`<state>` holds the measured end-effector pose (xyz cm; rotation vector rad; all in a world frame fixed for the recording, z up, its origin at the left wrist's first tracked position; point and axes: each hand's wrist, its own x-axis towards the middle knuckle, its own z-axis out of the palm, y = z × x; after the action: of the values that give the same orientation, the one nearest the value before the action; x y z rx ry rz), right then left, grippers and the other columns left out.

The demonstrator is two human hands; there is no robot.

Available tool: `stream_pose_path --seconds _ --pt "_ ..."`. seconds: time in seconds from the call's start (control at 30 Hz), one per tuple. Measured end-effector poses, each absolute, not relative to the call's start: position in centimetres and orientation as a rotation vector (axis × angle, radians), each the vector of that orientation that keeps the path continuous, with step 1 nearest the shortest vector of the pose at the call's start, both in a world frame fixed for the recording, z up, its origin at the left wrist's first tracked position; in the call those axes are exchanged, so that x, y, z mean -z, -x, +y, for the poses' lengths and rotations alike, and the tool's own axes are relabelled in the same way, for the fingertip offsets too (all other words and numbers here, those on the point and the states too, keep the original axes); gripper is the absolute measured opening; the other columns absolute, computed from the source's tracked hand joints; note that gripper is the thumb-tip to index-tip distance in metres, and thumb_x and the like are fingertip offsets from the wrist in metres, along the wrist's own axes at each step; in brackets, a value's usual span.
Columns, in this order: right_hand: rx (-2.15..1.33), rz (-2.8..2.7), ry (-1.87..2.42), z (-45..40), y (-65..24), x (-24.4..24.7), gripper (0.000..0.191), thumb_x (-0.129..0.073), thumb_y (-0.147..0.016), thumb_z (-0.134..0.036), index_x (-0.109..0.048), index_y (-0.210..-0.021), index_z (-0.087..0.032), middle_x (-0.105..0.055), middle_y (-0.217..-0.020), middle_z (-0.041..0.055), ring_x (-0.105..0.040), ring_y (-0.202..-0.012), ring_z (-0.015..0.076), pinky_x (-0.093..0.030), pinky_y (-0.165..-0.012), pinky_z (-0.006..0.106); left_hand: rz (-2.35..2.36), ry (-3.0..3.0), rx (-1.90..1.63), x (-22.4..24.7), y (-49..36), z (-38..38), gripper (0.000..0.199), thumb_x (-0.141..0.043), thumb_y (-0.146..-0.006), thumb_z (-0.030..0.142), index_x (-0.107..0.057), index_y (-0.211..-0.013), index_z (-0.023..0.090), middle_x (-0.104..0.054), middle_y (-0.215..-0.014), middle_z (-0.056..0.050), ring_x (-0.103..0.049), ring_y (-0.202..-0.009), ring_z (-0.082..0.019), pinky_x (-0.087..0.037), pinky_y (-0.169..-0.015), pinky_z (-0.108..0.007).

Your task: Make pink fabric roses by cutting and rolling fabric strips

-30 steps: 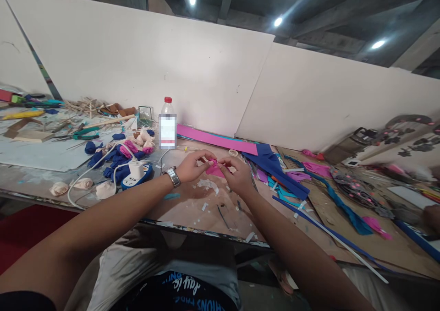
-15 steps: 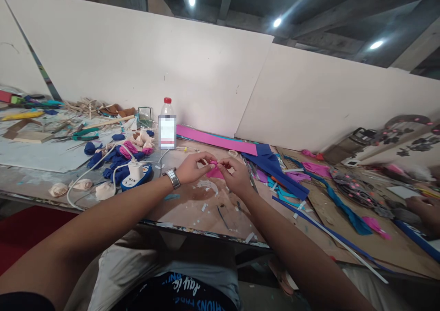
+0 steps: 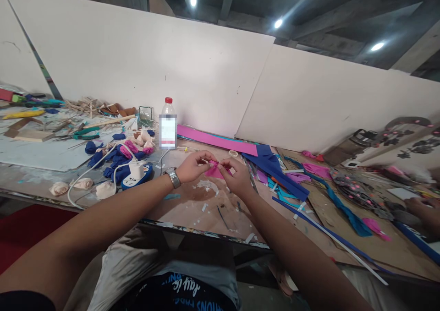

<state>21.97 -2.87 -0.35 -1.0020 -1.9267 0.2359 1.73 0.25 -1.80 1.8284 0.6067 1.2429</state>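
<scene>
A small piece of pink crepe paper (image 3: 215,171) is pinched between the fingertips of both hands, above the middle of the table. My left hand (image 3: 195,166), with a metal watch on its wrist, grips its left side. My right hand (image 3: 237,176) holds its right side between thumb and fingers. Part of the pink paper hangs below the fingertips; the rest is hidden by them. Behind the hands lies a long pink strip (image 3: 220,141), and a dark blue strip (image 3: 278,171) is to their right.
A bottle with a red cap (image 3: 168,101) stands behind a blue and white power strip (image 3: 137,178) with cables. Blue, pink and cream paper flowers (image 3: 120,164) lie at left, near green pliers (image 3: 84,132). Another person's hand (image 3: 422,208) shows at far right.
The pink paper between my fingertips is spread a little wider to the right. Both hands stay in nearly the same place.
</scene>
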Motion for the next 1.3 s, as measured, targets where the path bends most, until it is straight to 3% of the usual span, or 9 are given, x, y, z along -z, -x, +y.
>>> stream_pose_path --seconds 0.33,0.5,0.67,0.87,1.17,1.3 --pt "-0.213 -1.919 1.025 -2.9 -21.9 0.4 0.012 -0.065 -0.09 -0.032 -0.069 -0.085 -0.021 -0.072 -0.082 0.0048 -0.064 -0.076 0.0202 -0.05 -0.07 0.033 0.643 -1.821 -1.261 1.2 -2.1 -0.7 0.03 -0.077 -0.082 0.038 -0.07 -0.1 0.016 -0.074 -0.1 -0.009 -0.069 -0.092 -0.019 -0.053 -0.086 -0.035" --pt "-0.253 -1.897 1.005 -3.0 -21.7 0.3 0.013 -0.068 -0.089 -0.035 -0.07 -0.092 -0.022 -0.073 -0.086 0.0051 -0.065 -0.077 0.0198 -0.052 -0.071 0.033 0.623 -1.76 -1.256 1.5 -2.2 -0.3 0.032 -0.074 -0.085 0.044 -0.069 -0.098 0.015 -0.074 -0.095 -0.008 -0.068 -0.084 -0.017 -0.052 -0.076 -0.03" --pt "-0.235 -1.911 0.975 -3.4 -21.7 -0.1 0.01 -0.068 -0.089 -0.03 -0.071 -0.093 -0.022 -0.074 -0.088 0.0052 -0.067 -0.08 0.02 -0.053 -0.073 0.034 0.524 -1.654 -1.213 1.6 -2.1 -0.1 0.033 -0.072 -0.087 0.042 -0.066 -0.105 0.015 -0.073 -0.102 -0.01 -0.068 -0.089 -0.017 -0.05 -0.078 -0.029" --pt "-0.184 -1.929 0.994 -3.1 -21.9 0.1 0.009 -0.068 -0.09 -0.03 -0.072 -0.089 -0.022 -0.075 -0.087 0.0046 -0.067 -0.08 0.0205 -0.052 -0.073 0.034 0.527 -1.685 -1.097 1.2 -1.9 -0.7 0.046 -0.067 -0.091 0.043 -0.06 -0.129 0.017 -0.075 -0.104 -0.01 -0.067 -0.087 -0.017 -0.048 -0.073 -0.027" --pt "-0.187 -1.937 1.005 -3.1 -21.9 0.1 0.014 -0.07 -0.09 -0.036 -0.071 -0.085 -0.023 -0.074 -0.082 0.0039 -0.066 -0.078 0.021 -0.051 -0.072 0.035 0.466 -1.74 -1.064 1.4 -1.9 -0.8 0.051 -0.065 -0.093 0.045 -0.056 -0.136 0.019 -0.073 -0.114 -0.013 -0.068 -0.097 -0.021 -0.052 -0.082 -0.034" --pt "-0.226 -1.945 0.999 -3.0 -22.0 0.2 0.017 -0.07 -0.091 -0.039 -0.072 -0.085 -0.023 -0.074 -0.083 0.0044 -0.067 -0.079 0.0217 -0.051 -0.073 0.036 0.509 -1.791 -1.08 1.5 -1.9 -0.7 0.051 -0.063 -0.094 0.046 -0.056 -0.135 0.019 -0.073 -0.104 -0.01 -0.066 -0.086 -0.017 -0.051 -0.075 -0.03"
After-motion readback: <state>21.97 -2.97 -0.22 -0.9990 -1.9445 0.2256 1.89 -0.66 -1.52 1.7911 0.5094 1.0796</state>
